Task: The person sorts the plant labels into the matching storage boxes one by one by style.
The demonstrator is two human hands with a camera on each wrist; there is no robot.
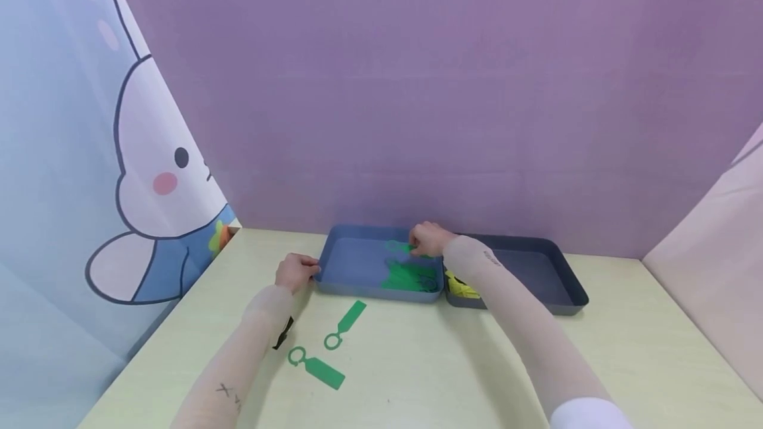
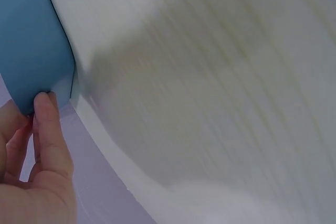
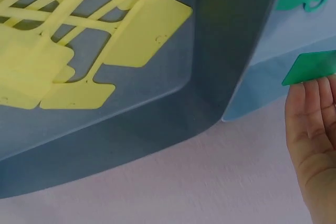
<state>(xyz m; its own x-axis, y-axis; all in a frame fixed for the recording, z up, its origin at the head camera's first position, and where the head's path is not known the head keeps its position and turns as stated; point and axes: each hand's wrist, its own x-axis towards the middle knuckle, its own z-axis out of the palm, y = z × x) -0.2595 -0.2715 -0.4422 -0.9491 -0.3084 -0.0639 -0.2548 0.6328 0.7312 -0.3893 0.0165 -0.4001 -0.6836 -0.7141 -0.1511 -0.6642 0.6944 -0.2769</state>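
Note:
At the left end of the blue tray (image 1: 352, 263), my left hand (image 1: 295, 273) grips the wall near a corner. The left wrist view shows the fingers (image 2: 50, 129) pressed against that blue wall (image 2: 39, 45). Over the right part of the same tray, my right hand (image 1: 430, 239) pinches a green loop tag (image 3: 311, 67) by its flat end. Below it lies a heap of green tags (image 1: 408, 277) inside the blue tray. Two more green tags, one (image 1: 352, 316) nearer the tray and one (image 1: 324, 373) closer to me, lie on the table.
A dark grey tray (image 1: 536, 270) stands against the blue tray's right side, partly behind my right forearm. Yellow tags (image 3: 149, 30) overlap in its left part. Beside my left forearm lies a small black item (image 1: 283, 333). A purple curtain (image 1: 453, 98) hangs behind the trays.

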